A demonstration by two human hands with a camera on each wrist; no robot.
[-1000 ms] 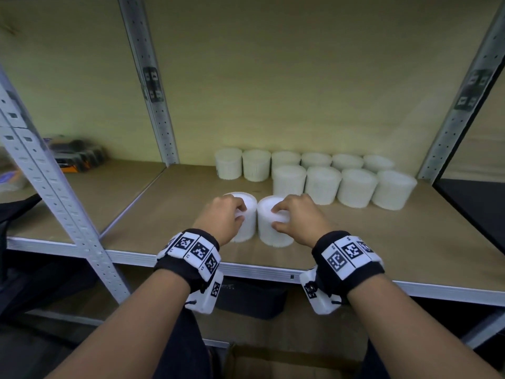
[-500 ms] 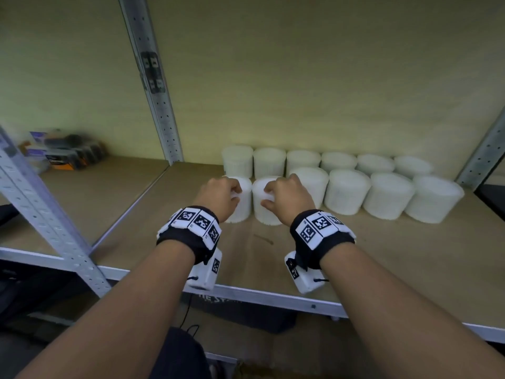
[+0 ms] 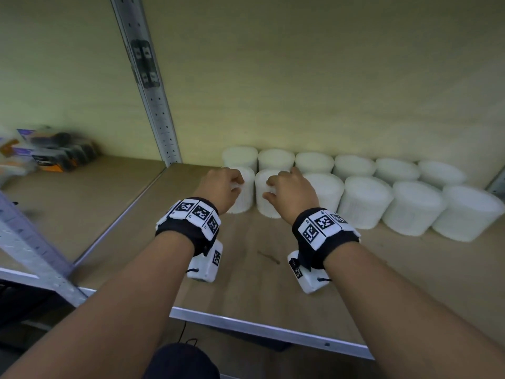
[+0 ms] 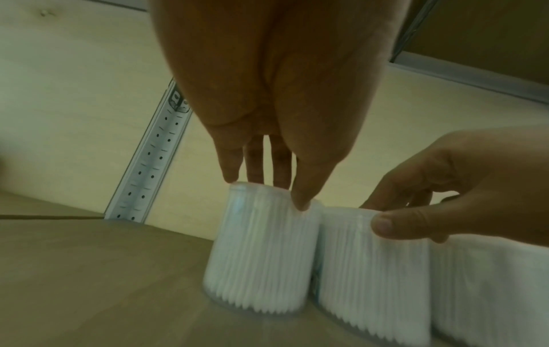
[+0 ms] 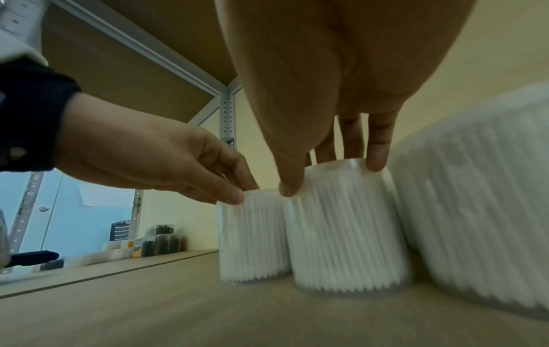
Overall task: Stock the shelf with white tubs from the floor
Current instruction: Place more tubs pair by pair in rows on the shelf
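Observation:
Two white tubs stand side by side on the wooden shelf [image 3: 246, 269], at the left end of the front row. My left hand [image 3: 221, 187] grips the top of the left tub [image 3: 243, 195], thumb and fingers round its rim [image 4: 261, 246]. My right hand [image 3: 289, 192] holds the top of the right tub [image 3: 266, 201] the same way [image 5: 341, 230]. Both tubs rest upright on the board, close together. More white tubs [image 3: 366, 201] fill the front row to the right, and a back row [image 3: 314, 162] stands against the wall.
A perforated metal upright [image 3: 153, 105] rises just left of the tubs. Small boxed goods [image 3: 54, 154] lie on the neighbouring shelf at the left. The shelf's metal front edge [image 3: 259, 326] runs under my forearms. Bare board lies in front of the tubs.
Both hands have pushed the two tubs from near the front edge back into line with the front row, up against the back row.

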